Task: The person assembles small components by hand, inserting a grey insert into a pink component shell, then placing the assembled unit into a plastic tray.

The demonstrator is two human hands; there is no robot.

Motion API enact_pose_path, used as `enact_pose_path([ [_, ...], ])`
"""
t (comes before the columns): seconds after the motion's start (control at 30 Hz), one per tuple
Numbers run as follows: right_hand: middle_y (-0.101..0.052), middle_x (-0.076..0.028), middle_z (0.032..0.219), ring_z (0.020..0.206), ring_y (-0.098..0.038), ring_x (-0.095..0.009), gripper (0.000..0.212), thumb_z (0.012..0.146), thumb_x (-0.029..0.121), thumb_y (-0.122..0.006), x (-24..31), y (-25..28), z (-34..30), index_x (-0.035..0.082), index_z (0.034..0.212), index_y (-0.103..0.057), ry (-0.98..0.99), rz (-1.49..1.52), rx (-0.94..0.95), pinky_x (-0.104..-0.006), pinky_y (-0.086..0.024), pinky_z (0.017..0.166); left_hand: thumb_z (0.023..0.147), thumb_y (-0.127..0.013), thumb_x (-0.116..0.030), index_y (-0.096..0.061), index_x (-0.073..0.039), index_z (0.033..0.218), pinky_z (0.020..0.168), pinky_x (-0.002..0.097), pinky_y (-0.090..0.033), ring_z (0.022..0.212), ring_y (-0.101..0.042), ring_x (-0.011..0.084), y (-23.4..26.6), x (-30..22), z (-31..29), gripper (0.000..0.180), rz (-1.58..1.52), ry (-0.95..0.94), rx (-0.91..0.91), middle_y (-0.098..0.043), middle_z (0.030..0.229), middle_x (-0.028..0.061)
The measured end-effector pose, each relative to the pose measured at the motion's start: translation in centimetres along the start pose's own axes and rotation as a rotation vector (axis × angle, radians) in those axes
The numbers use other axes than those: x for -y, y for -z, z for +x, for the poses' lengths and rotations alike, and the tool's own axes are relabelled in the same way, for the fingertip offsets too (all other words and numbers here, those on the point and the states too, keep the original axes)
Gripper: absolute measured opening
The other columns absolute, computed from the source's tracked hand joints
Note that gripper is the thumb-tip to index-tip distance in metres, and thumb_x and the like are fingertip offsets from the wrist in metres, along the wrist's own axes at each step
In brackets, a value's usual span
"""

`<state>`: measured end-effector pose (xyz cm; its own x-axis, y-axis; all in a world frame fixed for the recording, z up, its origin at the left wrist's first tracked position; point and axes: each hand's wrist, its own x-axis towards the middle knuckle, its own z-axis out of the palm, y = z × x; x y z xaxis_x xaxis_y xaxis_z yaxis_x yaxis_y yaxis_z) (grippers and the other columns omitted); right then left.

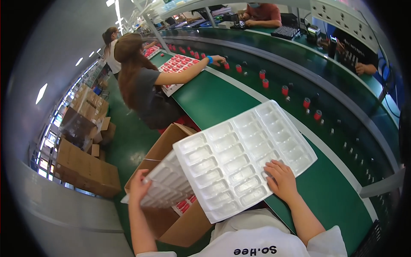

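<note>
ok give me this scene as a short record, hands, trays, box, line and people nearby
left hand: holding the second white tray by its edge, tilted above the cardboard box
right hand: resting on the front white tray
front white tray: pockets empty
cardboard box: open, red parts visible inside
green bench: partly covered by the front white tray
line: red cylinders standing in a row
nearest co-worker: one hand at the row
</note>
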<state>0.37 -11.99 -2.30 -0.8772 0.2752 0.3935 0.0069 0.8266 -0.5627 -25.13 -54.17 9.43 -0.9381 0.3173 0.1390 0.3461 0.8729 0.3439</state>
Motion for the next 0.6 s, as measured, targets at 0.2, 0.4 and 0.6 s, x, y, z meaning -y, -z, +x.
enact_pose_path([
  [0.2,-0.061,-0.005,0.121,0.122,-0.051,-0.025,0.029,0.081,0.014,-0.062,-1.4,0.4,-0.5,0.01,0.11,-0.063,-0.032,0.026,-0.056,-0.039,-0.04,0.096,0.076,-0.064,-0.001,-0.062,-0.001,0.097,0.071,0.0269,-0.045,0.079,-0.054,0.0119,12.4,-0.4,2.8,0.021,0.169,-0.003,-0.22,-0.061,0.085,0.0032],
  [0.4,-0.059,-0.005,0.123,0.123,-0.049,-0.025,0.031,0.082,0.014,-0.061,-2.0,0.5,-1.1,0.01,0.112,-0.062,-0.029,0.035,-0.048,-0.0397,-0.039,0.098,0.088,-0.06,-0.008,-0.06,0.001,0.104,0.078,0.0283,-0.045,0.084,-0.055,0.0124,18.6,-5.7,5.7,0.018,0.033,-0.233,-0.676,-0.061,0.092,0.0065],
  [0.6,-0.059,-0.006,0.123,0.124,-0.049,-0.025,0.031,0.082,0.014,-0.061,-3.0,0.5,-0.7,0.01,0.112,-0.062,-0.036,0.024,-0.056,-0.0396,-0.039,0.098,0.09,-0.056,-0.005,-0.059,-0.001,0.099,0.072,0.0342,-0.045,0.079,-0.057,0.0211,8.0,-22.1,2.7,0.011,0.188,-0.447,-0.574,-0.058,0.088,0.0097],
])
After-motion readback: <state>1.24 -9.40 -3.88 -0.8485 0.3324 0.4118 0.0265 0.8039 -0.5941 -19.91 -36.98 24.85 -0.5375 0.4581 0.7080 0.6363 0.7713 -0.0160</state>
